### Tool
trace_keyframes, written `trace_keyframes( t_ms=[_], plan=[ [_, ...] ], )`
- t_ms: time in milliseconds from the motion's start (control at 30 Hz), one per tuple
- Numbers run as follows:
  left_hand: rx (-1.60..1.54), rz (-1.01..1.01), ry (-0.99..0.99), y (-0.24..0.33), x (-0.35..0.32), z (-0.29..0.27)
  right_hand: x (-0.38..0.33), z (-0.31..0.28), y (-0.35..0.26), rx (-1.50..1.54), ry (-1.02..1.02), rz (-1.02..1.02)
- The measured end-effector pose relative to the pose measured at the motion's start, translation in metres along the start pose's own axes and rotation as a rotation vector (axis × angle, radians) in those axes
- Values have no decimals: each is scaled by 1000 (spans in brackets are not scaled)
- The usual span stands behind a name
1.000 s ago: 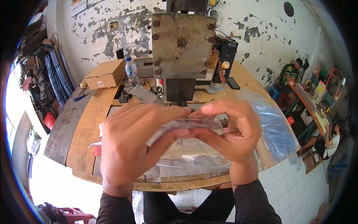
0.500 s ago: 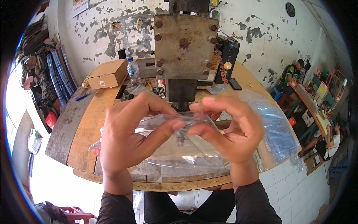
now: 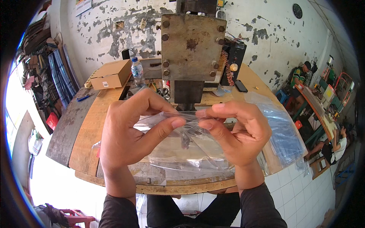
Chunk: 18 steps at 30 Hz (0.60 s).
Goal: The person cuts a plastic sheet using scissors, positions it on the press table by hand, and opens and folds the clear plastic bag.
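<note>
A clear plastic sheet, possibly a bag, hangs between my hands in front of the press. My left hand pinches its upper edge between thumb and fingers. A short way to the right, my right hand grips the same edge in a like pinch. The plastic is creased between the two thumbs, and its lower part spreads over the near side of the table. Just behind my fingertips stands the metal press, its dark ram pointing down. What lies directly under the ram is mostly hidden by my hands and the plastic.
A stack of clear plastic sheets lies at the table's right. A cardboard box, a water bottle and a blue pen are at the left. A phone rests behind. Two people sit at the far right.
My hands have moved slightly apart, drawing the plastic's upper edge straighter between them. Both still pinch it. The view has shifted a little.
</note>
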<state>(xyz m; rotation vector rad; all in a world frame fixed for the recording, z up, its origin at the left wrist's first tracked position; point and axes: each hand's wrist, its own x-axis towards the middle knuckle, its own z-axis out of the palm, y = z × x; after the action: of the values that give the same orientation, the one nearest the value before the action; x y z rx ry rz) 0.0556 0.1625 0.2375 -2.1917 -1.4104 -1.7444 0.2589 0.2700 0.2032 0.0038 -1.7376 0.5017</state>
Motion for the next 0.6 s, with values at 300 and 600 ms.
trace_keyframes(
  t_ms=[300, 600],
  plan=[
    [13, 94, -39, -8, 3, 4, 7, 0, -9, -75, -89, 40],
    [18, 123, -64, -10, 4, 7, 6, -4, -4, -6, -91, 31]
  ],
)
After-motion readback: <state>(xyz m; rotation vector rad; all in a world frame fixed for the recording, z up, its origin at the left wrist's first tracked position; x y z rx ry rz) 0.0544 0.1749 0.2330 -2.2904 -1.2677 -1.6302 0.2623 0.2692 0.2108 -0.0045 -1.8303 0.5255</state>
